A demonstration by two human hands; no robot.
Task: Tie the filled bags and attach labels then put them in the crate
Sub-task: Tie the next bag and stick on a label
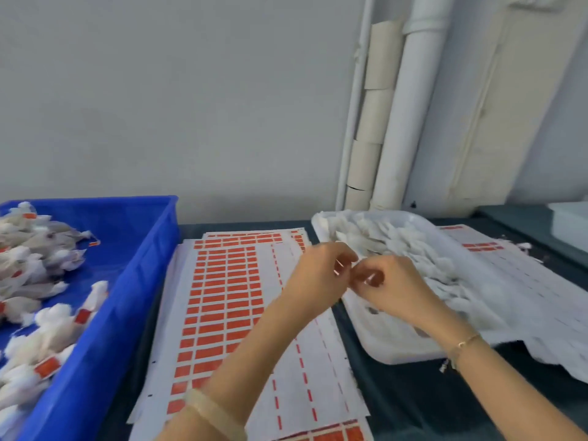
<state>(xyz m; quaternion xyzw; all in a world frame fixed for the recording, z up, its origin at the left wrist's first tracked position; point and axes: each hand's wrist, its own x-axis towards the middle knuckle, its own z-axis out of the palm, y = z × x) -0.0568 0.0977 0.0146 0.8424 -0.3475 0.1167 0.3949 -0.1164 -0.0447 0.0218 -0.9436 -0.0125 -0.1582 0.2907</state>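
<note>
1. blue plastic crate [127,265] at the left holds tied white bags [52,315] with red labels [47,367] at their necks.
2. untied white bags [404,246] lie heaped in a white tray [391,351] at the right.
3. label sheets [222,297] of red stickers lie flat between crate and tray.
4. a small white bag [353,266], blurred, is pinched between left hand [318,275] and right hand [388,284].

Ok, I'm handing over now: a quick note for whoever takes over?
Hands: left hand and right hand meet fingertips over the white tray's left edge, both pinching a small white item, too blurred to name.
Right: heap of unlabelled bags in that tray.
Centre: label sheet, many red labels unused.
Left: blue crate, labelled bags already inside.
To do: tie, label, crate the tray's bags.
</note>
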